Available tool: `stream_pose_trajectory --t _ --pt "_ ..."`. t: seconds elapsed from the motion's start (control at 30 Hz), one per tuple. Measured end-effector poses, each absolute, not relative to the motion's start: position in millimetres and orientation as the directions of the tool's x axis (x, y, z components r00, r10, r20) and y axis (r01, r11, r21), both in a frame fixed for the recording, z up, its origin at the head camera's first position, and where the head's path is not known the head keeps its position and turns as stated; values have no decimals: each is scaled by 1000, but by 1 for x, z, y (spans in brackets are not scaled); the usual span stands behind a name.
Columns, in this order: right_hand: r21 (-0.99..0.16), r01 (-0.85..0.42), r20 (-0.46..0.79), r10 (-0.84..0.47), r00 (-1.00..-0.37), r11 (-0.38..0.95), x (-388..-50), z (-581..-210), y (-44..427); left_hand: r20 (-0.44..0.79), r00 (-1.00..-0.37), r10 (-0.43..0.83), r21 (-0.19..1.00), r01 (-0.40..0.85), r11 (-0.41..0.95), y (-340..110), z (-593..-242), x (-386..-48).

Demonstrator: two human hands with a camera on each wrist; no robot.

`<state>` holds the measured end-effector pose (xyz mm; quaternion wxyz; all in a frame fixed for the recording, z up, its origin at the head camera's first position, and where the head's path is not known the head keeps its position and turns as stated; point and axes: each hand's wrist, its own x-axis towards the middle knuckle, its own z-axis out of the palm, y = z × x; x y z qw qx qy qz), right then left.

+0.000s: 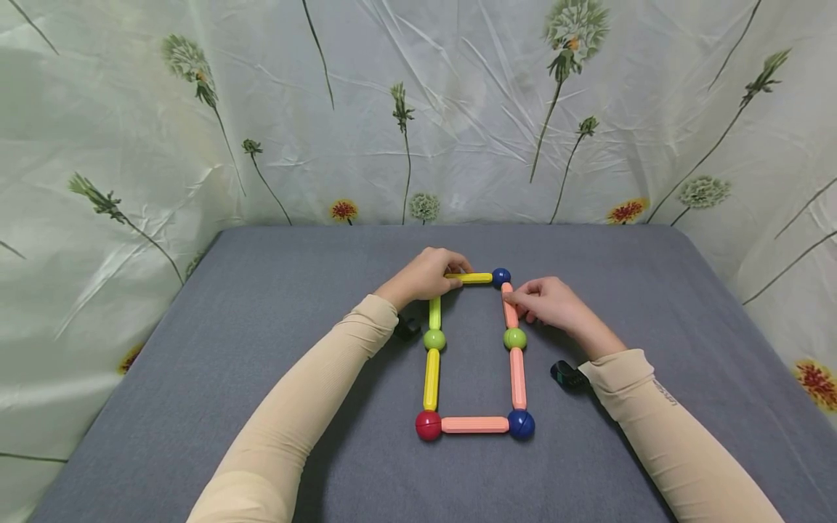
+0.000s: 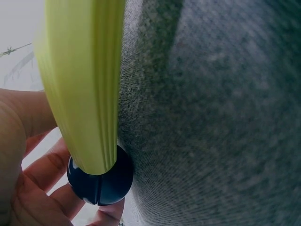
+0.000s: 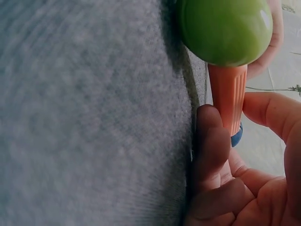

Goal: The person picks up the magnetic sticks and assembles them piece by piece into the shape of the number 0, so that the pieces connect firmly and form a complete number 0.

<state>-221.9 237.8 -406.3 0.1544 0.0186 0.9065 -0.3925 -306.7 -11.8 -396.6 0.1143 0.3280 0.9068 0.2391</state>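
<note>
Magnetic rods and balls form an upright rectangle outline on the grey table. At its far left corner, my left hand (image 1: pixel 429 274) holds the far yellow rod (image 1: pixel 477 278) between thumb and fingers. It covers a dark blue ball (image 2: pixel 101 181) that joins the lime rod (image 1: pixel 434 314), clear in the left wrist view. My right hand (image 1: pixel 548 301) pinches the upper pink rod (image 1: pixel 510 309) on the right side. That rod runs between a green ball (image 3: pixel 225 30) and the far blue ball (image 1: pixel 501 277), where a small gap seems to show.
Nearer me lie a green ball (image 1: pixel 434 339), a yellow rod (image 1: pixel 431 379), a red ball (image 1: pixel 429 426), a pink rod (image 1: pixel 475 425), a blue ball (image 1: pixel 521 424) and another pink rod (image 1: pixel 517 378). A flowered cloth (image 1: pixel 458 160) hangs behind the table (image 1: pixel 314 276).
</note>
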Motion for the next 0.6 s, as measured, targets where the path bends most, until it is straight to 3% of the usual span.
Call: stream_pose_trajectory --t 0.33,0.6 --pt "-699 107 -262 -114 -958 707 -225 -412 240 -53 -764 642 509 533 676 -10 -397 -305" --pt "-686 125 -296 -118 -948 717 -219 -409 245 46 -776 629 404 590 699 -17 -394 -287"
